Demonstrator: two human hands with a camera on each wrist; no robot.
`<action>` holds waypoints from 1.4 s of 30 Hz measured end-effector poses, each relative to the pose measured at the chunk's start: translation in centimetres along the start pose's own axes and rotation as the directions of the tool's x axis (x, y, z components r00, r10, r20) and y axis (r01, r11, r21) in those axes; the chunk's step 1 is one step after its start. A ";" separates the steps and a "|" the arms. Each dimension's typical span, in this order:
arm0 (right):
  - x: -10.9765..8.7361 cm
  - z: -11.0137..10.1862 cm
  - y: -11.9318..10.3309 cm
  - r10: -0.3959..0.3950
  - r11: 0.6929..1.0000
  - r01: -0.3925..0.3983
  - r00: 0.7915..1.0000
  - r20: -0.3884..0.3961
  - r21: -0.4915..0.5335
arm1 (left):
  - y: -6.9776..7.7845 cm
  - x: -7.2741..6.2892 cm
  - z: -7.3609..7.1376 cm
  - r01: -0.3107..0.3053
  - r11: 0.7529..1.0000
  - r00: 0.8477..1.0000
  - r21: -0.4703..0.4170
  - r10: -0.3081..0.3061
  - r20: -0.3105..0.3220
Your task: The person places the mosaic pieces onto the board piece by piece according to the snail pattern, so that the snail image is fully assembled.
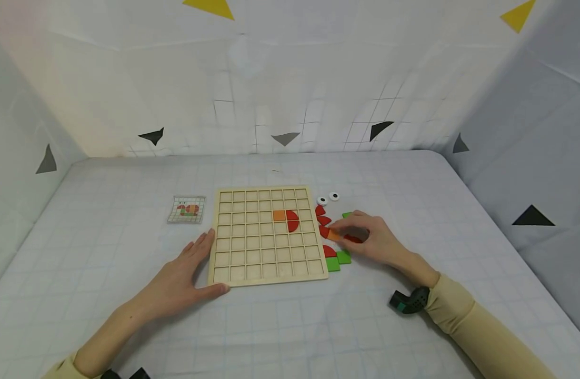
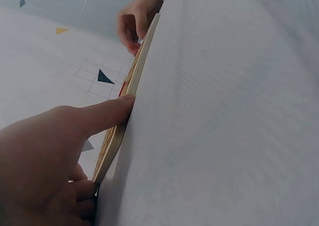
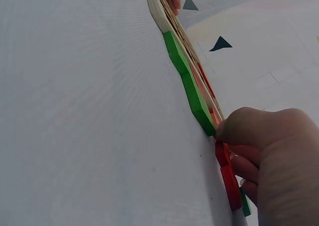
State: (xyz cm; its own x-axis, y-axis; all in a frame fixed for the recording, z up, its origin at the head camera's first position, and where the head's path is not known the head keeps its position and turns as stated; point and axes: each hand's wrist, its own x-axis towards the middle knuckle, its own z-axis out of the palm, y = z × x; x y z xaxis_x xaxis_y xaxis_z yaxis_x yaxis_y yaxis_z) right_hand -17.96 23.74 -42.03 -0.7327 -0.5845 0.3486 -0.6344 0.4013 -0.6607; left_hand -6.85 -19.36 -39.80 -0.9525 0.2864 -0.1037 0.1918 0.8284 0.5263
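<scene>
A wooden grid board (image 1: 252, 258) lies flat on the table, with an orange square tile (image 1: 279, 215) and red curved tiles (image 1: 292, 221) set in its cells. My left hand (image 1: 181, 279) rests at the board's near left corner, thumb along the front edge and fingers against the left side. Beyond the right edge, the thumb and fingertips of my right hand (image 1: 375, 237) pinch an orange tile (image 1: 334, 235) low among the loose pieces. A red tile (image 1: 353, 239) lies under that hand, partly hidden. In the right wrist view, green tiles (image 3: 199, 106) line the board's side near the thumb.
Two googly-eye discs (image 1: 328, 198) sit by the board's far right corner. Red quarter-round tiles (image 1: 324, 220) and green tiles (image 1: 333, 263) lie loose along the right edge. Left of the board is a small pattern card (image 1: 187, 210) with a coloured figure.
</scene>
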 end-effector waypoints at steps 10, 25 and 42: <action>0.3 -0.1 -2.2 0.075 0.996 -0.076 0.997 -0.029 -0.038 | 0.0 0.0 0.0 -0.004 1.000 1.000 -0.001 0.004 -0.002; -0.1 0.1 0.6 0.012 0.994 -0.025 0.993 -0.119 -0.105 | -0.1 0.0 0.0 -0.002 1.000 1.000 -0.010 0.002 -0.002; 1.5 0.7 -1.5 0.092 0.992 -0.106 0.980 -0.178 -0.071 | -0.1 0.0 0.0 0.001 1.000 1.000 -0.012 -0.001 0.002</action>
State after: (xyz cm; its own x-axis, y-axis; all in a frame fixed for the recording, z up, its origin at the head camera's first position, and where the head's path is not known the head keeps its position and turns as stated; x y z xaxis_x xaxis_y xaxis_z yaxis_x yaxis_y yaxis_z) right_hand -17.96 21.78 -40.98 -0.8200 -0.4102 0.3991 -0.5690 0.5101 -0.6450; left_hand -6.88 -19.42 -39.82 -0.9522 0.2866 -0.1054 0.1883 0.8229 0.5360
